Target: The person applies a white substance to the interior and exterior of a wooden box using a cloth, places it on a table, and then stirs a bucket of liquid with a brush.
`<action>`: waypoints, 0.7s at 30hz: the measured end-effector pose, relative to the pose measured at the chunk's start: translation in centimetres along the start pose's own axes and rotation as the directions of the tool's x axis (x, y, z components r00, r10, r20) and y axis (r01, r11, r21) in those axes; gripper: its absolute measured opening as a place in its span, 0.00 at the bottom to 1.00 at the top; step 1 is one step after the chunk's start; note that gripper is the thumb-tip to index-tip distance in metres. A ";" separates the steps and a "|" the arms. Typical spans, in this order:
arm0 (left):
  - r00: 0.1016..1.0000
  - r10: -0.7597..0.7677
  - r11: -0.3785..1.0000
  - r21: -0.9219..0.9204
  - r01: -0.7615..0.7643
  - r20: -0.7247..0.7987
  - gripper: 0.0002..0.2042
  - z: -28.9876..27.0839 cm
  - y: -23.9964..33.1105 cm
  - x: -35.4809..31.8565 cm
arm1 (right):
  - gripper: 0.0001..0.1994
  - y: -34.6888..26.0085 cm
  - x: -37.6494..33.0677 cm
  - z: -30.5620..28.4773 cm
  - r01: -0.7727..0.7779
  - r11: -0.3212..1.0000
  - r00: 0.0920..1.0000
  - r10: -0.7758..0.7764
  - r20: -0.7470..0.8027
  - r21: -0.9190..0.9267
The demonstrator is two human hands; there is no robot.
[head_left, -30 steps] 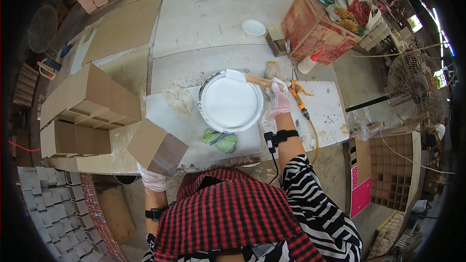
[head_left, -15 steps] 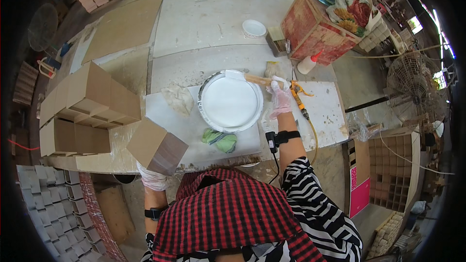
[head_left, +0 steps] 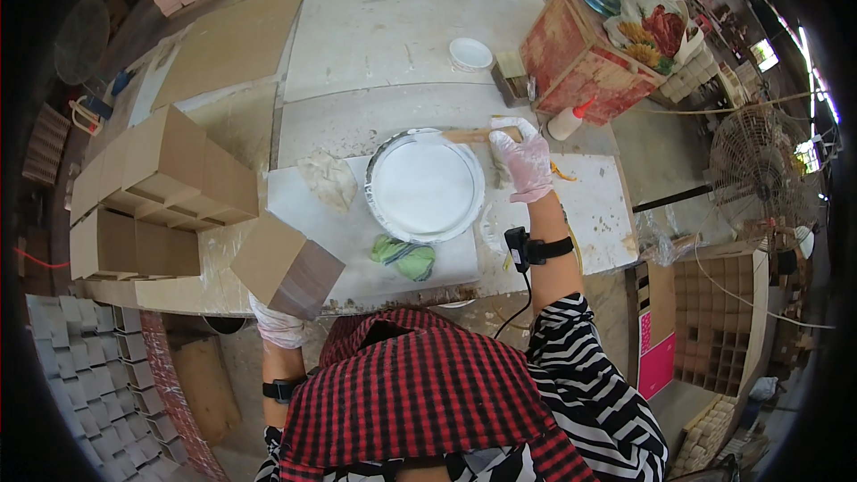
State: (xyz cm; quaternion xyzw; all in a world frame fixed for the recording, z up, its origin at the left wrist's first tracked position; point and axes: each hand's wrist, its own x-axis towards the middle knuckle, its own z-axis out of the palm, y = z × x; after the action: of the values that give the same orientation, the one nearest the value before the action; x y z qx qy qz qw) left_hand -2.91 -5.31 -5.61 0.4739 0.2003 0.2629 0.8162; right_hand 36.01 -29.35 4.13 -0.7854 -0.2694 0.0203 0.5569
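Observation:
A round tub [head_left: 369, 187] with a smeared rim stands in front of me, full of a smooth white liquid [head_left: 424, 186]. My right hand [head_left: 525, 163], in a pale, white-smeared glove, is closed on a wooden-handled brush [head_left: 466, 137]. The handle reaches left over the tub's far right rim; its head blends into the white. At the table's near edge, my gloved left hand [head_left: 281, 325] holds a small brown cardboard box [head_left: 278, 261] from below, tilted, its fingers mostly hidden. A green cloth [head_left: 409, 259] and an off-white rag [head_left: 327, 180] lie beside the tub.
Brown cardboard boxes [head_left: 165, 174] are stacked at left. Behind my right hand lies a partly hidden yellow spray gun [head_left: 562, 172]. A red-tipped white bottle [head_left: 564, 123] and a red wooden crate [head_left: 580, 54] stand farther back, near a white bowl [head_left: 470, 54]. A fan [head_left: 763, 165] stands right.
My right hand has turned and moved slightly up, its forearm swinging right and now covering much of the spray gun. The brush's white head no longer shows distinctly. My left hand and box barely moved.

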 end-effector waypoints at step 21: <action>0.997 0.078 0.894 0.441 -0.081 0.026 0.19 3.0 1.3 0.0 | 0.09 -1.1 0.1 -0.4 -0.023 1.000 0.999 0.023 0.035 -0.021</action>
State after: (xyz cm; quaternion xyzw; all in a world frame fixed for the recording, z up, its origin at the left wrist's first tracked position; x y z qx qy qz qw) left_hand -1.49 -6.72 -3.06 0.6552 0.2321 0.2421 0.6769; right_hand 35.78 -29.41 5.31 -0.7938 -0.2704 0.0379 0.5435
